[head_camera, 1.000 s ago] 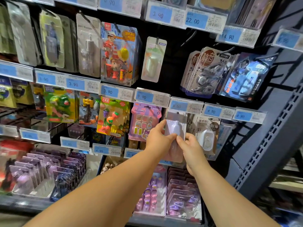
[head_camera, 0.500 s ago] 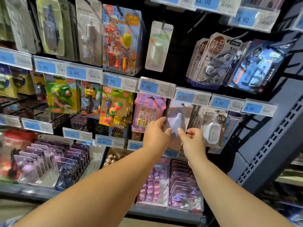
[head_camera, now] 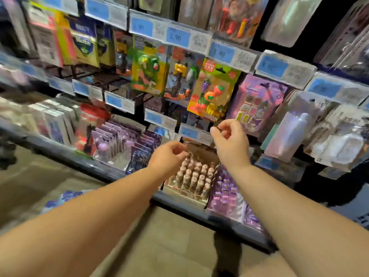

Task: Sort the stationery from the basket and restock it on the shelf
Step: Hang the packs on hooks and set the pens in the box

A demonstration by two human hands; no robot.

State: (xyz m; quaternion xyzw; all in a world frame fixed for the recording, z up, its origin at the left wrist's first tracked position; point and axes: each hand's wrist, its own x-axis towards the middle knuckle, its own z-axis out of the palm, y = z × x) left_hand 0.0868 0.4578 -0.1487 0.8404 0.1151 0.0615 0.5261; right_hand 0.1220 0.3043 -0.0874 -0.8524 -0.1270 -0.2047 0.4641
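Observation:
Both of my hands hover in front of the shelf with loosely curled fingers and nothing in them. My left hand (head_camera: 169, 154) is above a display box of small pink figure erasers (head_camera: 192, 176). My right hand (head_camera: 229, 140) is higher, just below the fruit eraser pack (head_camera: 213, 90). The pale blister pack with a white bottle shape (head_camera: 293, 132) hangs on its peg to the right of my right hand, apart from it. The whole frame is motion-blurred.
Hanging packs fill the pegs behind blue price tags (head_camera: 177, 38). Purple carded items stand in trays on the bottom shelf (head_camera: 123, 144). The dark shelf edge (head_camera: 179, 204) runs across below my forearms. A blurred blue-purple shape (head_camera: 65, 196) lies low left over the tan floor.
Both hands have let go of the pale blister pack, which now hangs on the peg. They have drawn back and to the left, and my view has swung left and down.

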